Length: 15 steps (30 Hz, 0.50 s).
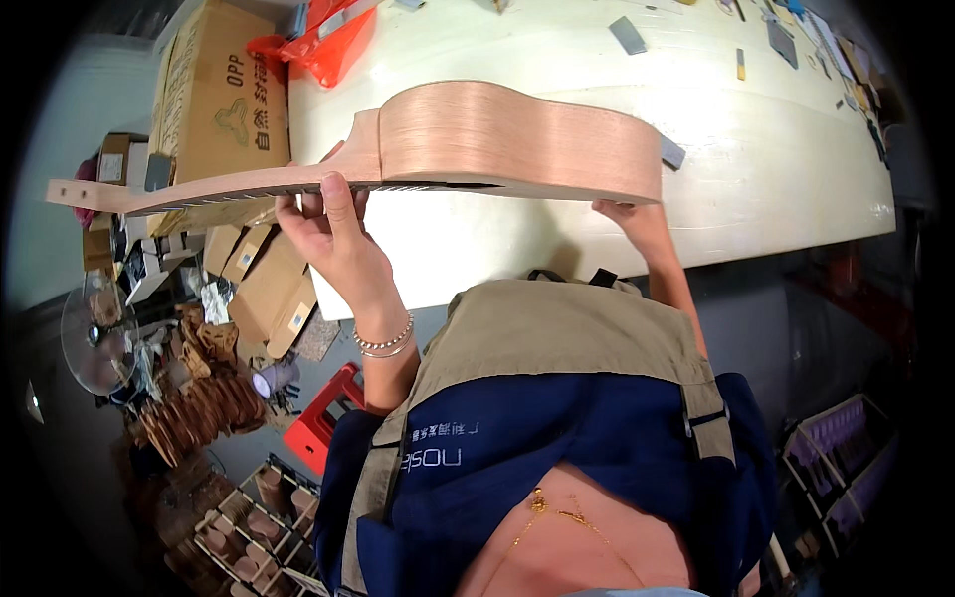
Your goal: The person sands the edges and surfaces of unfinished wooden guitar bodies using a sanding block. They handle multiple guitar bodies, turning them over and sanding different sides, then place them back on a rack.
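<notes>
A bare, pale-brown wooden ukulele [517,139] is held up on its side above the table's near edge. Its neck points left and its rounded side is turned up. Metal frets line the near face of the neck; no strings show. My left hand [343,229] is closed round the neck close to the heel, thumb on the near side, some fingers hidden behind. At the right end of the body, my right hand [637,221] grips it from below. Most of those fingers are covered by the body.
The white table [776,199] carries small grey blocks [627,36] and scattered tools at the far right. A cardboard box [219,109] and red plastic bag [333,45] stand left. A red stool [323,418] and wooden parts [199,418] sit below left.
</notes>
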Available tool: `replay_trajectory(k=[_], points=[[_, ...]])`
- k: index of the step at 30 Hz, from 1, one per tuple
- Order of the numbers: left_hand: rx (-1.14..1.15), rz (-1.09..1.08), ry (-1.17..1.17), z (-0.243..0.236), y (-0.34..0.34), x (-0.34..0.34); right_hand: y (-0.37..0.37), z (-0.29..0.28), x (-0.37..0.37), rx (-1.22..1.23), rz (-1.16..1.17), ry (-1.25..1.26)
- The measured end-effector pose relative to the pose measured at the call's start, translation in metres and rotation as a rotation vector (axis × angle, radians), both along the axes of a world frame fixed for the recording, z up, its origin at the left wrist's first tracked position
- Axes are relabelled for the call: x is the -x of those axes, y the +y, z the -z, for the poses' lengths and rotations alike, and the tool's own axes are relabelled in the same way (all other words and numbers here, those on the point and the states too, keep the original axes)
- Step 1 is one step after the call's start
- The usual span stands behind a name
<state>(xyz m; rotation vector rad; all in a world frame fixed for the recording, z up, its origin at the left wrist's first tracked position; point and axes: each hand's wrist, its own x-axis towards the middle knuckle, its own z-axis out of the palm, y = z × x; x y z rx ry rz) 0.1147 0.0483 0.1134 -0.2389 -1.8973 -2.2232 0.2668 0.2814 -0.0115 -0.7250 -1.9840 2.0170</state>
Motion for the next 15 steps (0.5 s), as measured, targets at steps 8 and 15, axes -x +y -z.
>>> replay_trajectory(k=[8,15], points=[[-0.252,-0.113,-0.086,0.01,-0.023,-0.004,-0.012,-0.054,0.009,-0.133,0.001,-0.151],[-0.247,-0.222,-0.195,0.019,-0.046,-0.007,-0.026,-0.068,0.016,-0.24,-0.028,-0.121]])
